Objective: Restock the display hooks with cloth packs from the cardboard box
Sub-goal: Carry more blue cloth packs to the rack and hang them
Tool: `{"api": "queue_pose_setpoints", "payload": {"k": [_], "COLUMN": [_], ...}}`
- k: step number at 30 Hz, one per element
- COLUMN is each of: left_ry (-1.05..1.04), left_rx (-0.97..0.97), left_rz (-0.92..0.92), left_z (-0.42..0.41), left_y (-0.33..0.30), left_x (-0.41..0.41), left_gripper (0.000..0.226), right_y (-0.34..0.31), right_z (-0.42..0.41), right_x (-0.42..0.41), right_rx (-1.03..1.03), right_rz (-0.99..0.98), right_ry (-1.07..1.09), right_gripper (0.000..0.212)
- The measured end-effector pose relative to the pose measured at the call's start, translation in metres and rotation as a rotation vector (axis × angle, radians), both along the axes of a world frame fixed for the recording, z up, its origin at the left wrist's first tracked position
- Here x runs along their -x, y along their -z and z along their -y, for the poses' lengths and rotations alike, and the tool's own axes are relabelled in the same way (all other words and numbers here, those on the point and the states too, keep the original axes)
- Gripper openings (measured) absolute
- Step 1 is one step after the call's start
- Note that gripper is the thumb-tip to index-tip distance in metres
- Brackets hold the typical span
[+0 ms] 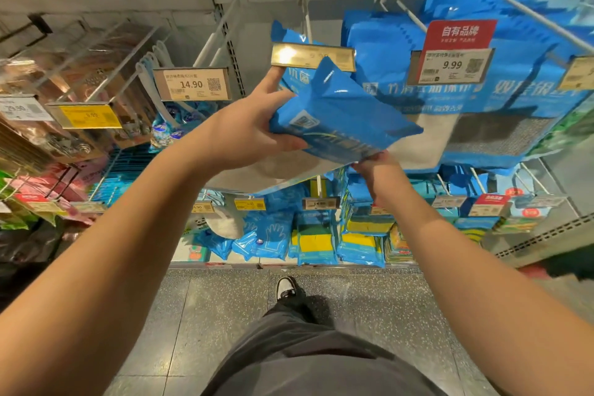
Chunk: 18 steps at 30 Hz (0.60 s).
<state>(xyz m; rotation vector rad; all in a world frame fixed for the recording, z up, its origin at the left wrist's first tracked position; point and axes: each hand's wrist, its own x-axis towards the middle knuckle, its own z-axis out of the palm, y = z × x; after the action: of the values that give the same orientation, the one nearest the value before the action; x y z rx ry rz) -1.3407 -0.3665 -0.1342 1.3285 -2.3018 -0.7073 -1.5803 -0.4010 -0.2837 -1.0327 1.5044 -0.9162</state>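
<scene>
Both hands raised: L hand (238, 132) & R hand (377, 173) grip blue cloth pack (337, 116).

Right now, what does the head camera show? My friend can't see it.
Two hands lift a blue cloth pack toward a display hook: the left hand grips its side, the right hand holds it from below. More blue packs hang beside price tags.

Single view only, head-worn, wide-angle with strong edge distortion. Looks forward and steeply down along both forearms. Hands (321, 151) near, at frame centre. Far: hook rack (401, 10) filling the upper half, close to the lens, rows receding downward. Near, bottom: floor (193, 315), wearer's trousers and one shoe (286, 288). No second view to compare.
</scene>
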Motion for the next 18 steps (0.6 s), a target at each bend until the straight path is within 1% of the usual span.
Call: {"api": "queue_pose_setpoints", "payload": {"k": [1,2,3,4,5,7,9,10,12,15,18], "left_ry": [0.015,0.025,0.027,0.019,0.007,-0.028,-0.043,-0.036,-0.018,-0.039,-0.142], "left_rx": [0.008,0.019,0.024,0.025,0.032,0.038,0.035,0.041,0.064,0.104,0.126], "left_rz": [-0.036,-0.071,-0.097,-0.116,-0.127,-0.151,-0.178,-0.194,-0.194,-0.147,-0.204], "left_z": [0.001,0.001,0.001,0.001,0.001,0.0,-0.001,-0.002,-0.004,-0.006,-0.009], "left_y": [0.003,0.005,0.007,0.009,0.011,0.014,0.015,0.015,0.015,0.014,0.009], "left_x": [0.0,0.001,0.002,0.003,0.005,0.007,0.01,0.012,0.014,0.016,0.016], "left_gripper": [0.043,0.044,0.044,0.044,0.044,0.045,0.047,0.047,0.048,0.067,0.085], "right_y": [-0.004,0.0,-0.002,-0.003,-0.01,-0.017,-0.022,-0.024,-0.029,-0.027,-0.021], "right_z": [-0.013,-0.02,-0.03,-0.034,-0.039,-0.044,-0.042,-0.04,-0.038,-0.04,-0.047], "right_x": [0.001,0.004,0.006,0.008,0.01,0.005,-0.001,-0.003,-0.006,0.001,0.018], "right_rx": [0.037,0.063,0.069,0.093,0.106,0.143,0.129,0.119,0.108,0.108,0.108], "right_rz": [0.158,0.25,0.301,0.335,0.376,0.396,0.381,0.368,0.348,0.386,0.356], "right_ry": [-0.042,-0.089,-0.175,-0.243,-0.311,-0.313,-0.218,-0.162,-0.119,-0.097,-0.097], "right_gripper": [0.04,0.053,0.065,0.072,0.073,0.058,0.041,0.035,0.026,0.022,0.023]}}
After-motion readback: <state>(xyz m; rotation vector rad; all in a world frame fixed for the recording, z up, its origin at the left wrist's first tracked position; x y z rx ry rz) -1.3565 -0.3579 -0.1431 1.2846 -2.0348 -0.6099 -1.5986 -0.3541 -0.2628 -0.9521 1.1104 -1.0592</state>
